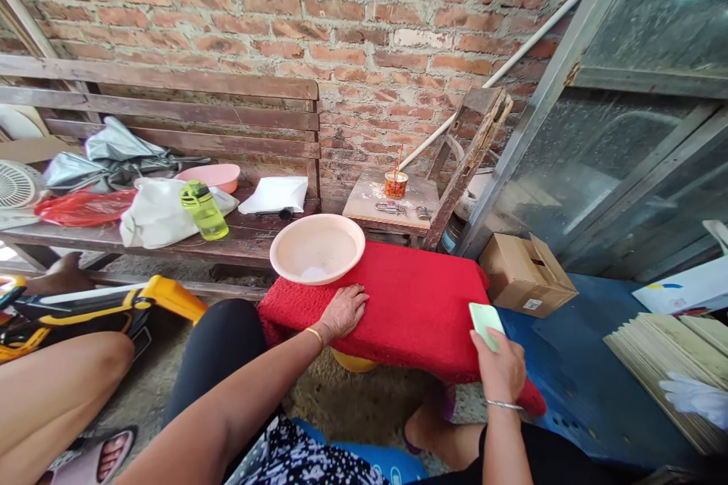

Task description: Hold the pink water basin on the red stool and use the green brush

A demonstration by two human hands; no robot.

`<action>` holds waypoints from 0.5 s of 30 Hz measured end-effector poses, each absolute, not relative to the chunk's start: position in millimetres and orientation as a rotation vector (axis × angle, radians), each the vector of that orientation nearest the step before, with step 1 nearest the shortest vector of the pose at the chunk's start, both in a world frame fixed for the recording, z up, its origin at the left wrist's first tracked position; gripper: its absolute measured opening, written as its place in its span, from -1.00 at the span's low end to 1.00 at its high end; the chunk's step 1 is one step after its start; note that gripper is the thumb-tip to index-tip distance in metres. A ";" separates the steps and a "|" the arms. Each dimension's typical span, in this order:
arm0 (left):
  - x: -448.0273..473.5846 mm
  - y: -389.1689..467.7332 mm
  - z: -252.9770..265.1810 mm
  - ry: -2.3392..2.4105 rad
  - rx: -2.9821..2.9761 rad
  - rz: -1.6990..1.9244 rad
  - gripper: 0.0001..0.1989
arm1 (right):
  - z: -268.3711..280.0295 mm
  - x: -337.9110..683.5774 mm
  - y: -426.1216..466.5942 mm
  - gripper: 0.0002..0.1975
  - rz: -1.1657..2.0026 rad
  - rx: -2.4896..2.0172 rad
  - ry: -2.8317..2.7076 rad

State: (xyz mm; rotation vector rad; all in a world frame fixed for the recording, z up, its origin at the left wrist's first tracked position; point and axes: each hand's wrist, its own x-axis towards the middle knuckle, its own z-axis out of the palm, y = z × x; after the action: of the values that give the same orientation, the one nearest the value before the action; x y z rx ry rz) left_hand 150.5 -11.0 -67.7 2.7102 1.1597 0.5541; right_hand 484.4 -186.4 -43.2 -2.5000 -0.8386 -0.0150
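A red cloth (421, 295) covers a low table in front of me. My left hand (344, 312) lies flat on the cloth at its near left part, palm down and holding nothing. Just beyond its fingers, a pale pink basin (317, 248) rests on the table's left end, with a small whitish patch at its bottom. Over the right end of the cloth, my right hand (500, 365) is closed around the lower part of a pale green, flat rectangular piece (483, 318). Its exact kind I cannot make out.
A wooden bench (250, 231) on the left carries a green bottle (205, 214), bags and a pink bowl (219, 176). Behind stands a chair (364, 204) with a small pot (396, 183). At right are a cardboard box (526, 273) and stacked boards (671, 364). Another person's knee (108, 364) is at left.
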 end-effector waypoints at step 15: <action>152.4 -14.1 -66.4 1.161 2.693 0.574 -0.69 | -45.9 491.1 -160.5 -0.53 -0.054 -2.553 -0.841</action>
State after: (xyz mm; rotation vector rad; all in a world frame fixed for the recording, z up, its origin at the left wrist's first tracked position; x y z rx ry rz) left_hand 152.4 -14.1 -66.4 2.6927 1.1612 0.5741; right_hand 491.1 -160.5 -45.9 -2.5527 -0.8412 -0.0535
